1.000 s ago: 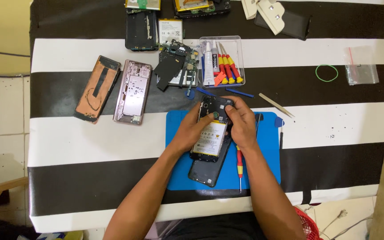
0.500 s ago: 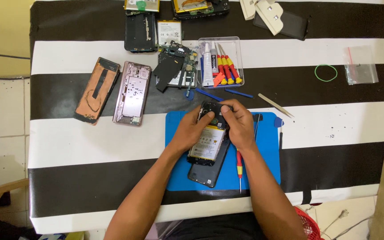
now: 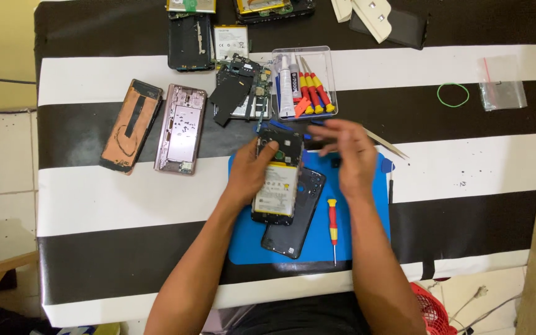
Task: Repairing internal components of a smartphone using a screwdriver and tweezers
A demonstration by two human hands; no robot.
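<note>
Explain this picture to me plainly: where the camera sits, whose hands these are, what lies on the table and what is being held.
The one picture comes from a camera worn on a person's head, looking down at their own two bare hands. The table wears a black and white striped cover, with a blue work mat in front of the person. The left hand holds an opened phone with its battery showing, above a dark back cover. The right hand is lifted beside it, pinching a small dark part too blurred to name. A red and yellow screwdriver lies on the mat. Farther off lie other stripped phones and a clear tray of tools.
</note>
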